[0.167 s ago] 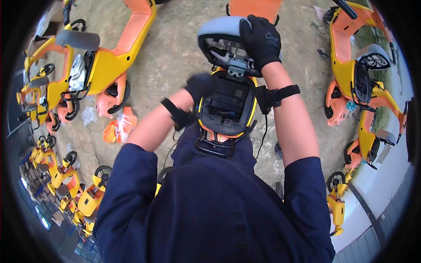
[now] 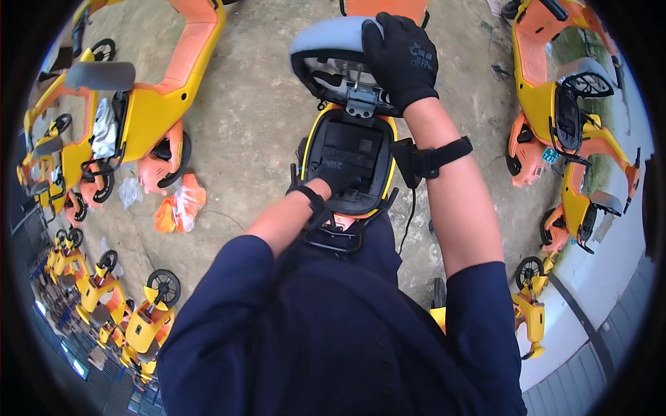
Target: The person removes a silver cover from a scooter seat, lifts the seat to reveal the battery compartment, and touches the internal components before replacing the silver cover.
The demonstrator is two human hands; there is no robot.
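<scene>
Straight ahead of me a yellow and orange scooter has its grey seat [image 2: 326, 36] tipped up on a metal hinge [image 2: 361, 104]. My right hand [image 2: 402, 59], in a black glove, is closed round the seat's right edge. Below the hinge lies the black storage compartment [image 2: 383, 156], framed by a yellow rim. Black-gloved too, my left hand [image 2: 336, 177] reaches into the lower part of this compartment. Its fingers blend into the dark inside, so their grip is hidden. Straps go round both wrists, and a black box sits at the right one.
More yellow and orange scooters stand at the left [image 2: 156, 90] and right [image 2: 565, 111], some with seats raised. Orange and clear plastic bags [image 2: 182, 204] lie on the concrete floor [image 2: 243, 125]. A black cable [image 2: 409, 218] hangs from the right wrist's box.
My left hand has moved from the compartment's left side down and right into it. My right hand stays on the raised seat. The view has shifted slightly.
</scene>
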